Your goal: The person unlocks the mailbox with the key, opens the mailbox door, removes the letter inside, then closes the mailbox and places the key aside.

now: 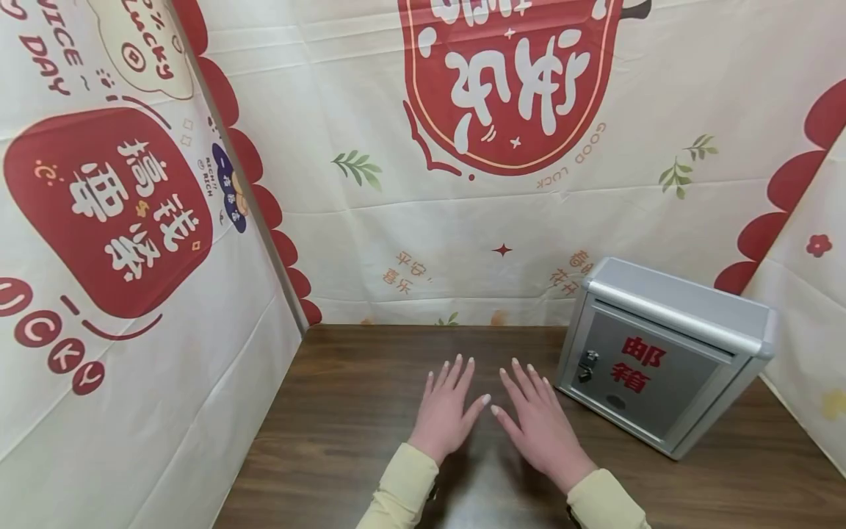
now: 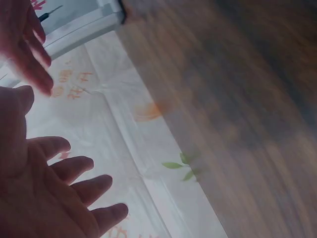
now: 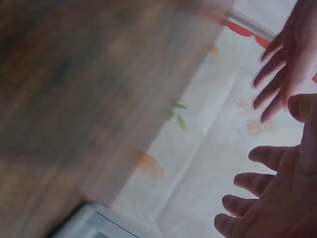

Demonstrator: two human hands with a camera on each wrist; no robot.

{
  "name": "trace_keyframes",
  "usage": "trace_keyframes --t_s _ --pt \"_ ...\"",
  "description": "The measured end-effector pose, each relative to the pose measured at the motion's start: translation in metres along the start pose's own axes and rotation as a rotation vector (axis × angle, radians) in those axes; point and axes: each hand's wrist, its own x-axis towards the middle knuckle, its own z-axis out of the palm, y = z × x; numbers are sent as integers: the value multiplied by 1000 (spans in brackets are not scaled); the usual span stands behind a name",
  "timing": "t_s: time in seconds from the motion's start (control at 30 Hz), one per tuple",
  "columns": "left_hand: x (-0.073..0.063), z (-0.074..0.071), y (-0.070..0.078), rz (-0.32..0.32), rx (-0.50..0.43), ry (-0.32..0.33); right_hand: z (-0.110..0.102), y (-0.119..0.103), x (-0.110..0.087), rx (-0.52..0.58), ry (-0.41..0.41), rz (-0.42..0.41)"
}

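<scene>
Both hands reach forward over the brown wooden table point(image 1: 344, 411), palms down with fingers spread and holding nothing. My left hand point(image 1: 446, 411) has its thumb pointing toward the right thumb, a small gap apart. The right hand point(image 1: 538, 422) lies nearer to a silver metal mailbox point(image 1: 681, 294), which stands upright at the table's right side. Red characters mark its grey front door, with a small lock and key point(image 1: 586, 365) at the door's left edge. In the left wrist view the left palm point(image 2: 39, 193) shows relaxed fingers; the right wrist view shows the right palm point(image 3: 277, 198) likewise.
A white printed cloth point(image 1: 476, 242) hangs behind the table, with a red lettered badge point(image 1: 509, 88). Similar cloth walls close in the left side point(image 1: 218, 382) and the right side point(image 1: 813, 308). Cream sleeves point(image 1: 403, 477) cover both forearms.
</scene>
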Motion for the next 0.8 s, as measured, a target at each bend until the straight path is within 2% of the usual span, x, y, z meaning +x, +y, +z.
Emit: trace_keyframes --t_s 0.13,0.27,0.4,0.53,0.67,0.8 --pt "13 -7 10 37 -81 29 -22 -3 5 -3 69 -41" --pt "32 -17 24 94 -137 58 -52 -6 10 -3 154 -71" --pt "52 -31 40 157 -161 81 -84 -4 12 8 280 -107" --pt "68 -48 60 203 -226 84 -117 3 10 32 414 -131" --pt "84 -60 77 219 -340 72 -151 13 2 61 531 -106" --pt "104 -64 90 213 -432 71 -180 25 -9 93 604 -22"
